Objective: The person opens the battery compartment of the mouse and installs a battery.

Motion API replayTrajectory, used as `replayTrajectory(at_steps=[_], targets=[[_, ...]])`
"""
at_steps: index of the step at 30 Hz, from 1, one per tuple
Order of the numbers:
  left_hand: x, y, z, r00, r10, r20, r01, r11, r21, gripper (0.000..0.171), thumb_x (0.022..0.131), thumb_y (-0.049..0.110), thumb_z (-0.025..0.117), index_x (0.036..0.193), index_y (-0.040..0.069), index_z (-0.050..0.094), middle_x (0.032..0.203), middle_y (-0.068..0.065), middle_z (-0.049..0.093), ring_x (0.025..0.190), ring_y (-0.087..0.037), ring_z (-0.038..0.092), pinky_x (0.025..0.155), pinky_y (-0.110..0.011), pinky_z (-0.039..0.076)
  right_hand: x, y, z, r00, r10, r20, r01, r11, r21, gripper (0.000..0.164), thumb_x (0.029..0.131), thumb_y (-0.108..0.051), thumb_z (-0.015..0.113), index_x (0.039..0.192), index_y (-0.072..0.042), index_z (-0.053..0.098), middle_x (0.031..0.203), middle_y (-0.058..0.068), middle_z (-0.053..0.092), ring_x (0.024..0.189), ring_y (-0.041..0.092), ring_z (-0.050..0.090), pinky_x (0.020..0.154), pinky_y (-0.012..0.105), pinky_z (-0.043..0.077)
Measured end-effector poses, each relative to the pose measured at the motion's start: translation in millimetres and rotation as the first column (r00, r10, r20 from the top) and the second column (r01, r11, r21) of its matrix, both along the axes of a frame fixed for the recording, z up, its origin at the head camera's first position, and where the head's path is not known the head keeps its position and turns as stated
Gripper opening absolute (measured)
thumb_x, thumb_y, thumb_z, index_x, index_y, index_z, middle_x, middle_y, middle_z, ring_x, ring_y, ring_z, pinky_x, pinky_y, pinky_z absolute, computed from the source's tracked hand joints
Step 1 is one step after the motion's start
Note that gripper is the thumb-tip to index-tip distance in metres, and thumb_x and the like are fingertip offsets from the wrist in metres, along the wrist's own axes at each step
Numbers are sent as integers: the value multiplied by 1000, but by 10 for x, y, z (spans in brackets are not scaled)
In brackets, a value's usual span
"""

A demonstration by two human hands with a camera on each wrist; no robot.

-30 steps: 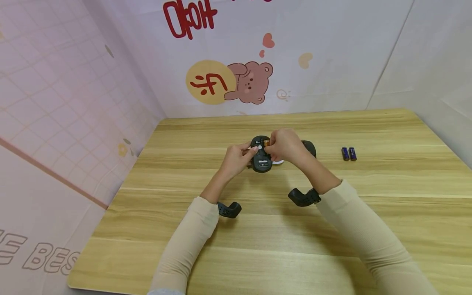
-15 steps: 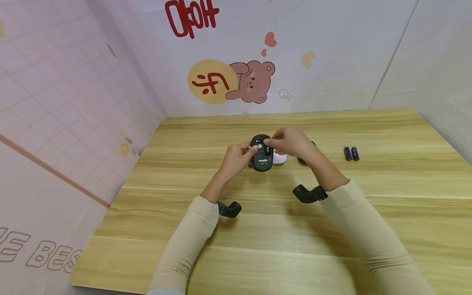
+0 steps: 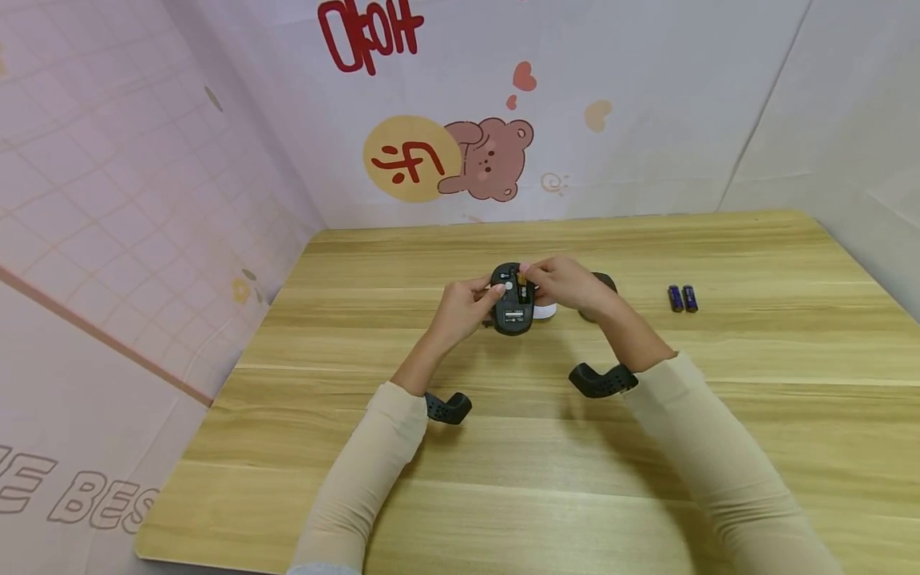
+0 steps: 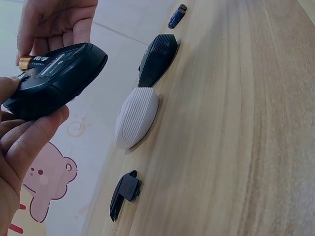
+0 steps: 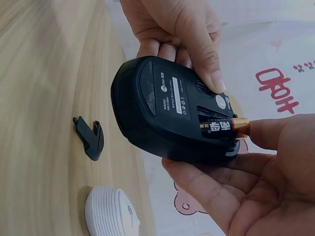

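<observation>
A black computer mouse is held underside up above the table, its battery compartment uncovered. My left hand grips it by the side, thumb on the underside near the round white sticker. A black and copper battery lies in the compartment, its copper end sticking up a little. The right thumb presses at that copper end, while the other fingers of my right hand extend under the mouse's edge in the right wrist view. On the table below lies a black battery cover.
A white mouse stands on the wooden table behind the held one, with another black mouse beside it. Farther right lie two blue batteries. A printed cloth wall rises along the table's back edge.
The right hand first held the battery over the compartment, then pressed it in, and now its thumb is at the copper end, which shows again. The left hand and mouse have barely moved.
</observation>
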State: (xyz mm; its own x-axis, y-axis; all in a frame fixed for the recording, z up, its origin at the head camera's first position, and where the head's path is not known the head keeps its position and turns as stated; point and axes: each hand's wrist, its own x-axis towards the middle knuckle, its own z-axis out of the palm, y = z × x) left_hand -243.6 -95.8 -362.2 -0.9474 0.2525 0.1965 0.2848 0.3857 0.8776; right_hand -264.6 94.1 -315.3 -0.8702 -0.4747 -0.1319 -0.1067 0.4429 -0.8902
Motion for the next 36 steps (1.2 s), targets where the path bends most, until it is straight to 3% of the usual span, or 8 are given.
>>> replayTrajectory(at_steps=[9,29,36], targets=[[2,-4,2,1000,-15,-5,15,1000,-16,42,94,21,55,129,-2,50,98,-20,66,76,-19,68,67,-41,55,7,-8,15,1000,-6,-5,7,999,32,42,100,-17,40,124,16,48,122,30,51,101,34,60,79,32,52],[0,-1,3,1000,-28,-14,27,998,-57,42,95,22,54,129,-1,51,98,-18,67,72,-16,68,64,-41,55,28,-4,82,1000,-16,-19,18,993,115,42,98,-21,45,122,13,52,115,28,57,92,30,64,77,33,53],[14,-5,17,999,-35,-21,33,997,-65,42,95,24,54,129,0,52,98,-17,67,72,-15,67,61,-32,55,31,-9,78,999,-28,-34,31,993,110,36,98,-16,47,117,13,57,119,28,54,94,31,63,76,33,53]])
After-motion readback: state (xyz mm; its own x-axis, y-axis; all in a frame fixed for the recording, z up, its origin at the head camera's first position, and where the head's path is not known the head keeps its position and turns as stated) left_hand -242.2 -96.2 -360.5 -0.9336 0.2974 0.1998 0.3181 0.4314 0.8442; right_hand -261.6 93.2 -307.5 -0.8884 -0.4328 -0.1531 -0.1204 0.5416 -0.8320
